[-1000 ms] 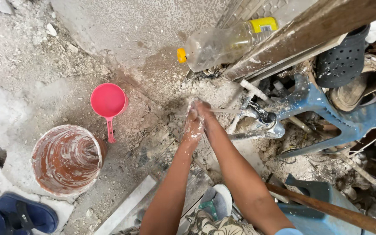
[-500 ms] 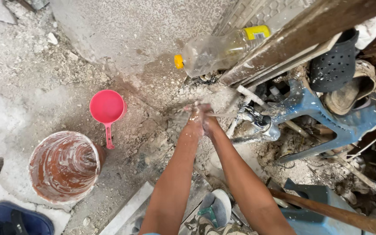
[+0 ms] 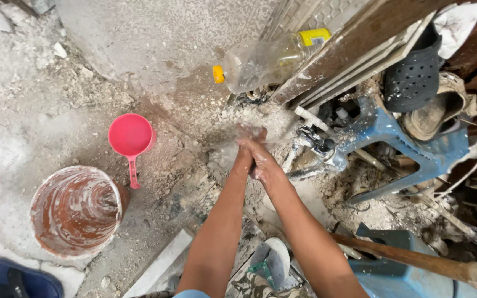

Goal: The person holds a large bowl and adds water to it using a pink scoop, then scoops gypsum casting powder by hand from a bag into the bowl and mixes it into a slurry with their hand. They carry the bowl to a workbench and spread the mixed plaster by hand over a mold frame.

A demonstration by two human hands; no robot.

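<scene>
We rub our left hand on our right hand | fingers pressed flat together, holding nothing | tap just beside | scoop and bucket apart

The left hand and right hand blur together, fingertips indistinct. The blue sandal is cut by the bottom-left corner. The wooden handle leaves at the right edge.

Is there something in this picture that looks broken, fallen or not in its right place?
Yes. A clear plastic bottle with a yellow cap lies on its side on the ground, and a blue plastic chair lies tipped among rubble. Both hands, left hand and right hand, are pressed together near a tap.
</scene>
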